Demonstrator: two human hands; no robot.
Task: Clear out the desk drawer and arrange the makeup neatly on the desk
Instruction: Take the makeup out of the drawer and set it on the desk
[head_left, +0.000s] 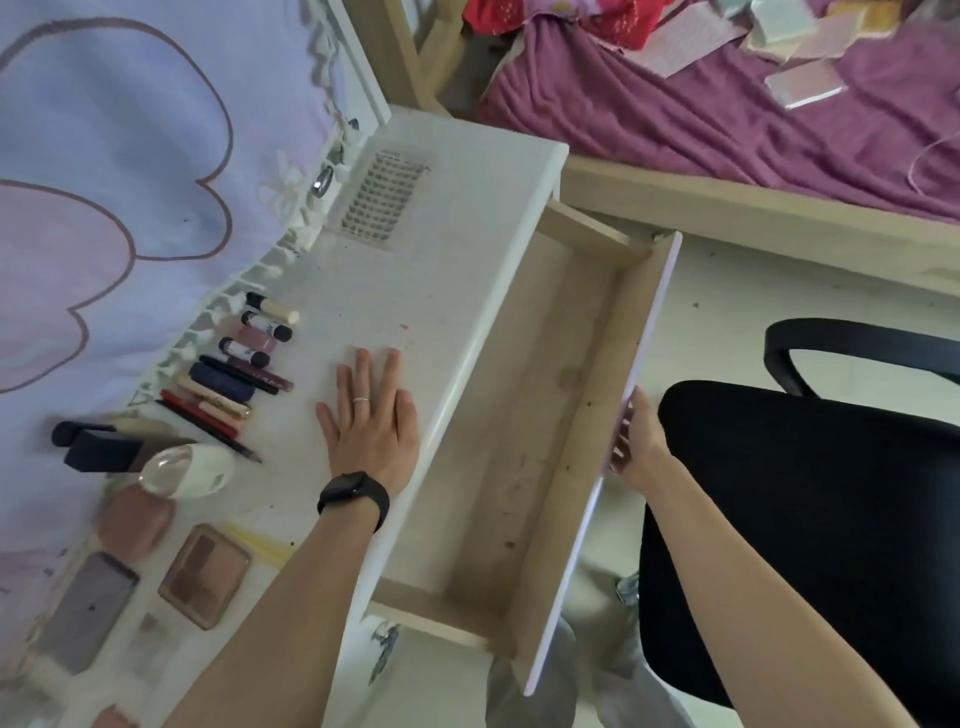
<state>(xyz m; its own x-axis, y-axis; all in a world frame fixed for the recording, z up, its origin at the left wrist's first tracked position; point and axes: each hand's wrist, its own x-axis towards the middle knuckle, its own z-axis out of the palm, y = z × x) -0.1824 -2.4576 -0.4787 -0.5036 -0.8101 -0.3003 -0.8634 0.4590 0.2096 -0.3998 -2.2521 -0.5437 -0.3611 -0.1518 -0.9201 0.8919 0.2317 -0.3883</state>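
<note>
The wooden desk drawer (519, 415) stands pulled out of the white desk (441, 249), and its inside shows bare wood with nothing in it. My right hand (636, 436) grips the drawer's white front panel (644, 364) at its top edge. My left hand (371, 415) rests flat on the desktop, fingers straight, a black watch on the wrist. Left of that hand the makeup lies in a row: small tubes and bottles (267, 330), lipsticks and pencils (223, 400), a white compact (187, 470), a brown palette (205, 574) and a purple case (88, 610).
A black office chair (810, 519) stands right of the drawer, close to my right arm. A bed with a purple sheet (727, 114) and scattered packets lies behind. A lilac flower-print cloth (104, 156) hangs along the desk's back. A clear lash tray (379, 197) lies on the desk.
</note>
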